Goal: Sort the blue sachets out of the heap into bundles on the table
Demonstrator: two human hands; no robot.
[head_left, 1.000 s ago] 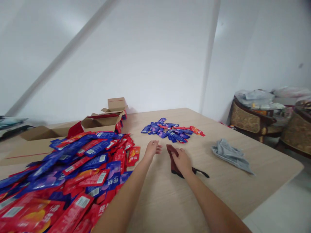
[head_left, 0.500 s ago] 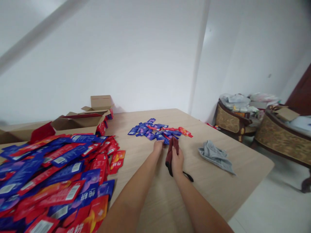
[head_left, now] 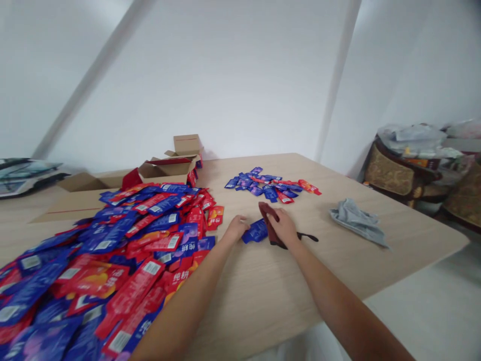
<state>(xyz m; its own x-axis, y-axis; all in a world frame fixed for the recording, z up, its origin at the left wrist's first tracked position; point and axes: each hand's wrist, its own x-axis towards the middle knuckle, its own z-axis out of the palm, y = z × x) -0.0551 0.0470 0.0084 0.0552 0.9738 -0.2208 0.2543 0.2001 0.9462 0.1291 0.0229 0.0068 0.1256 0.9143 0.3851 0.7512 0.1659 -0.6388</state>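
My left hand [head_left: 236, 227] is closed at the left end of a blue sachet [head_left: 256, 231], just above the table. Its fingertips meet the sachet's edge. My right hand [head_left: 285, 228] grips a folded dark brown cloth [head_left: 273, 231] with a black edge and a black strap [head_left: 308, 237] trailing to the right. The cloth touches or overlaps the sachet's right end; which one, I cannot tell. Beyond my hands lies a small spread of blue and red sachets [head_left: 269, 191]. A large heap of red and blue sachets [head_left: 150, 240] covers the table's left side.
Open cardboard boxes [head_left: 165, 172] stand behind the large heap. A crumpled grey cloth [head_left: 356, 220] lies on the right of the wooden table [head_left: 233, 306]. Past the table's right edge, an armchair [head_left: 391, 168] holds plastic bags [head_left: 411, 138]. A white wall is behind.
My left hand has come away from the small spread with a blue sachet, nearer to me. The brown cloth in my right hand has come along beside it. The view has turned left.
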